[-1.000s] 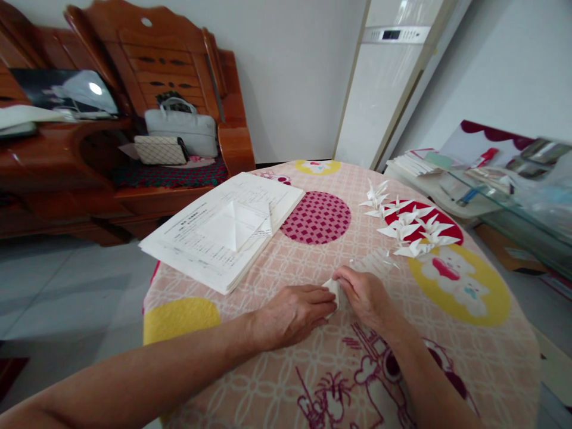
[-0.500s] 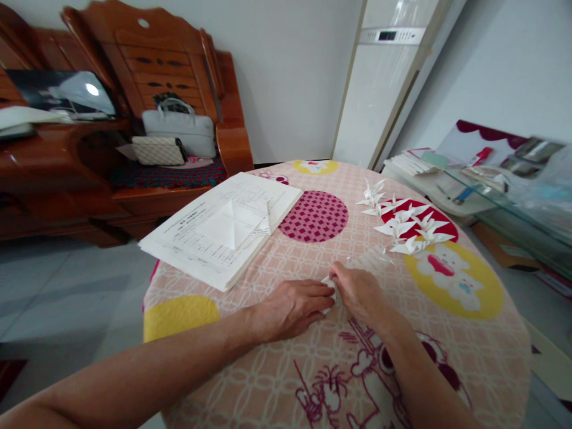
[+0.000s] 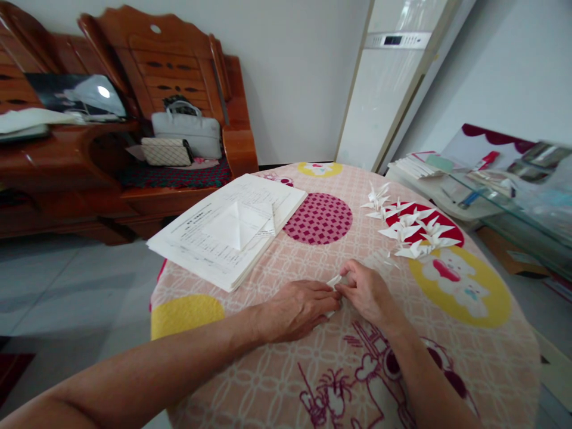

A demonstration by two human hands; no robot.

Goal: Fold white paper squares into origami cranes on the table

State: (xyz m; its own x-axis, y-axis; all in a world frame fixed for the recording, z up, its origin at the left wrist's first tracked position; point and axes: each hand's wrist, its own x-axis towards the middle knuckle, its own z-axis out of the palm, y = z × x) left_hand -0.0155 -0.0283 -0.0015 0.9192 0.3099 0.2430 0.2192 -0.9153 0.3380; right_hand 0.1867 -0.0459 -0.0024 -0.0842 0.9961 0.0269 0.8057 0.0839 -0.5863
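A small folded white paper (image 3: pixel 334 280) lies on the patterned tablecloth, mostly covered by my fingers. My left hand (image 3: pixel 304 307) rests low over it, its fingers together and pressing the paper down. With thumb and forefinger, my right hand (image 3: pixel 364 292) pinches the paper's upper right end. Several white paper cranes (image 3: pixel 415 229) stand at the right of the table, beyond my right hand. Small paper scraps (image 3: pixel 389 261) lie between that hand and the cranes. Over to the left is a stack of printed sheets (image 3: pixel 201 238) with a creased white paper square (image 3: pixel 238 225) on top.
The round table wears a pink tablecloth (image 3: pixel 263 369). Beyond its right edge stands a glass shelf (image 3: pixel 500 208) with papers and a blue pen. A wooden bench (image 3: pixel 179 59) holding a grey handbag (image 3: pixel 187 131) is at the back left. A tall white air conditioner (image 3: pixel 379 101) stands behind.
My right thumb and forefinger have shifted their pinch along the folded paper, with more of its tip showing. My left hand keeps pressing. The whole view has shifted slightly.
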